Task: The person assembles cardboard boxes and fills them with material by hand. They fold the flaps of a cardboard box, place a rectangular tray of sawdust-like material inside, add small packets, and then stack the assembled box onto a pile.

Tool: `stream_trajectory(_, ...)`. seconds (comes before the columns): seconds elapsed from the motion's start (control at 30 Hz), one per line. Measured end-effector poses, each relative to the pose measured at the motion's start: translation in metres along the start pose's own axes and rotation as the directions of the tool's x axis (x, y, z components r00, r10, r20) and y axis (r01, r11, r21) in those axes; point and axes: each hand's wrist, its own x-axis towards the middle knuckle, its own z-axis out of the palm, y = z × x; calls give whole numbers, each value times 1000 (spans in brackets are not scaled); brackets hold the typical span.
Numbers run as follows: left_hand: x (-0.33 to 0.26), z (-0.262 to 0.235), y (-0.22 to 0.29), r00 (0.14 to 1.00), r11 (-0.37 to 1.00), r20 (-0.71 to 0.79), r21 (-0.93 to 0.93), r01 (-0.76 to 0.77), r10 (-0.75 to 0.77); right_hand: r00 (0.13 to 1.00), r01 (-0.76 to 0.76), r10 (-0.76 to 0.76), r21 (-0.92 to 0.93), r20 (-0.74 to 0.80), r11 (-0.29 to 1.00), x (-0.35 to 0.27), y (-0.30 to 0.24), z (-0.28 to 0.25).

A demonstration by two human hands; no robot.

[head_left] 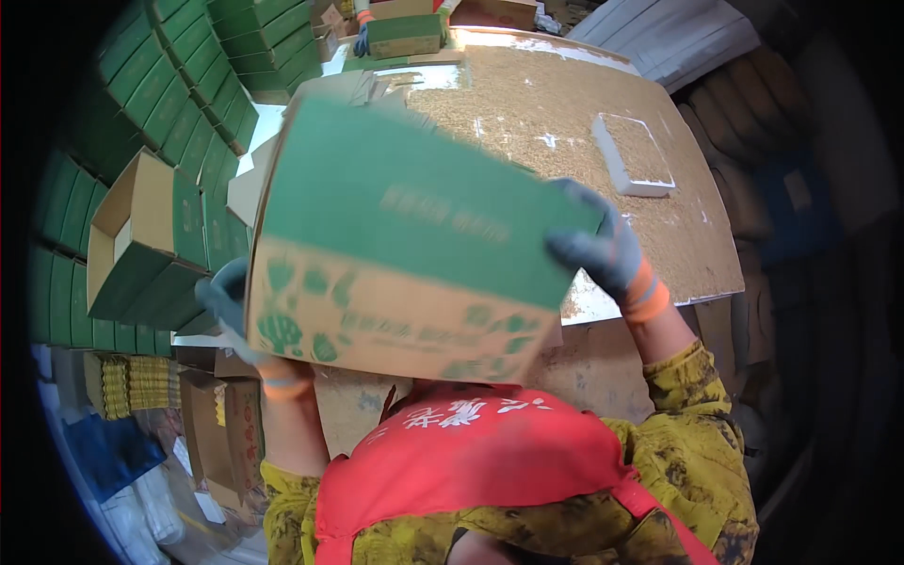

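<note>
Both my hands wear grey-blue work gloves with orange cuffs. Between them I hold up a large green and brown cardboard box (405,245), tilted and slightly blurred, in front of my red apron. My left hand (231,306) is against the box's left end, its fingers partly behind the edge. My right hand (603,240) grips the right end, the thumb on the green face and the other fingers over the upper edge. The inside of the box does not show.
Green boxes (151,75) are stacked at the left, beside an open box (141,235). A table (527,94) is strewn with brown grains and bears a white rectangular tray (617,165). At the far edge, another person's gloved hands (363,33) hold a green box. Sacks (753,104) lie at right.
</note>
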Motion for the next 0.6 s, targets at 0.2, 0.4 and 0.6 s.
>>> stream_trajectory(0.2, 32, -64, -75, 760, 736, 99, -196, 647, -642, 861, 428, -97, -610, 499, 666, -47, 69, 47)
stream_trajectory(0.4, 43, 8, -55, 881, 732, -16, 549, 403, -474, 972, -84, 116, 160, -204, 983, -15, 82, -46)
stream_trajectory(0.6, 34, 36, -71, 776, 667, -226, 406, 625, -589, 354, -540, -198, -372, -914, 755, 5, 228, -302)
